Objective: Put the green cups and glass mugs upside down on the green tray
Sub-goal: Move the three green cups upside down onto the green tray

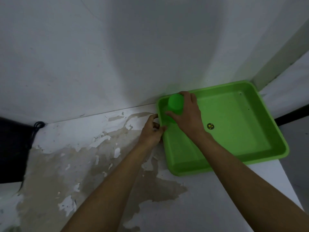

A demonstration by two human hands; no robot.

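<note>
Fingers of the right hand (187, 114) wrap one green cup (174, 104), gripping it bottom-up in the far left corner of the single green tray (267, 148). Beside it, the left hand (151, 131) pinches the tray's left rim, fingers closed on it. One small round sticker (210, 126) lies on the tray floor, right of the wrist. Peeling white table (83, 164) surrounds the tray; a dark object (11, 148) sits far left.

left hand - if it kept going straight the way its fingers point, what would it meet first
The left hand already has its fingertips at the left rim of the green tray, so the rim comes first. Beyond that lies the green cup held by the right hand, though depth is hard to judge.
</note>
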